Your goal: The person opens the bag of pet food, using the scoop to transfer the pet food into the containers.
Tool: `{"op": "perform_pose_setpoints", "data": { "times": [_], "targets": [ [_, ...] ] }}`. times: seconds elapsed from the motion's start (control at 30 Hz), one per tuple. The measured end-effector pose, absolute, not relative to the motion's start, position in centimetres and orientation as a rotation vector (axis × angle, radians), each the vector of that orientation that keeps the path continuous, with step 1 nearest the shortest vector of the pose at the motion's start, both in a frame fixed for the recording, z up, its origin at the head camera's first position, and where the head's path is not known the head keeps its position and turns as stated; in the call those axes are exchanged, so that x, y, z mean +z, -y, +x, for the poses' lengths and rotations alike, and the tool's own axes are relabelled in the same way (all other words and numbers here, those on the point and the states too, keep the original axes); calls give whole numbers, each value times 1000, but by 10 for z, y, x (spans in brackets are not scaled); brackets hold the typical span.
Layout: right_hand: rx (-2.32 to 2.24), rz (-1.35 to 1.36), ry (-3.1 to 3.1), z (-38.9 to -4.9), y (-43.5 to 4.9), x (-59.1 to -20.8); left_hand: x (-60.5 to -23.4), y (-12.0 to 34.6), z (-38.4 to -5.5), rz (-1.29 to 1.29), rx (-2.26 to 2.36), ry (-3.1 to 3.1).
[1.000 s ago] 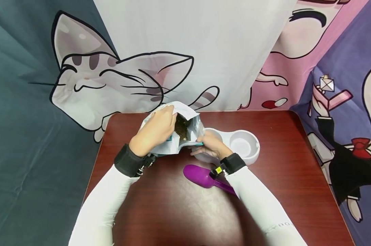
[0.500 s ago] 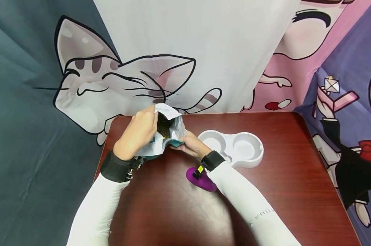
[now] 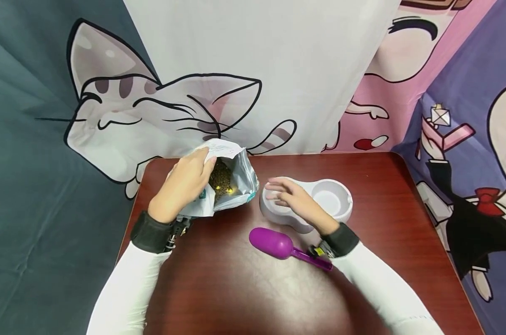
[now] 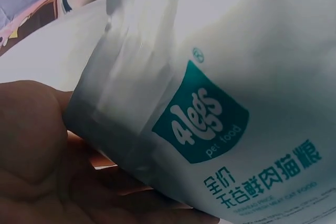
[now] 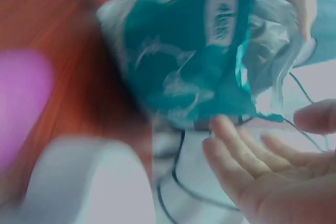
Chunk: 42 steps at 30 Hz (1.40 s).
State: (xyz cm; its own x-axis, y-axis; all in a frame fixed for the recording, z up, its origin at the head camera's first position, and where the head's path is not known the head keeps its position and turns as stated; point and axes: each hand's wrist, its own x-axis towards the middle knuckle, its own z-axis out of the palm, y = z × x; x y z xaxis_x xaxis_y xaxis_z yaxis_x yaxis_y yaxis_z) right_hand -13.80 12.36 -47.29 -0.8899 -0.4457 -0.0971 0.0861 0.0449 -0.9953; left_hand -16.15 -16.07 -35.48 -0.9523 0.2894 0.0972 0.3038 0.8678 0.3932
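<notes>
An opened white and teal cat food bag (image 3: 240,195) stands at the back left of the table, brown kibble (image 3: 220,179) showing in its mouth. My left hand (image 3: 185,177) grips the bag's left rim, thumb at the opening. Its printed front, with a teal logo (image 4: 202,116), fills the left wrist view. Apart from the bag, my right hand (image 3: 296,200) hovers over the white double bowl (image 3: 332,200), fingers spread and holding nothing. In the right wrist view those fingers (image 5: 241,156) overlap the bag's lower edge. A purple scoop (image 3: 273,243) lies in front of the bowl.
The brown table (image 3: 374,232) extends right and forward of these things. A printed cloth (image 3: 278,56) with a cartoon cat hangs right behind the table's back edge. More cloth (image 3: 35,209) hangs along the left side.
The bag has moved left, away from the bowl. My right hand has let go of the bag's rim and drawn back right over the bowl. The left hand keeps its hold; the scoop shows fully again.
</notes>
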Motion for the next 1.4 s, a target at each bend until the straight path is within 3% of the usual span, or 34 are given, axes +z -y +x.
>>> {"op": "perform_pose_setpoints", "data": {
  "times": [0.23, 0.43, 0.63, 1.03, 1.4],
  "targets": [
    [-1344, -655, -2616, -61, -179, -510, -360, 158, -159, -538, -640, 3012],
    [-965, -876, -2867, -29, -191, -550, -364, 157, -152, -582, -712, 3042],
    [-593, -981, -3011, -24, -191, -574, -367, 155, -147, -583, -743, 3041],
    [-645, -1013, -3026, -21, -191, -598, -366, 155, -147, -563, -751, 3036],
    [-858, -967, -2978, -21, -195, -583, -365, 155, -147, -567, -770, 3043]
  ]
}}
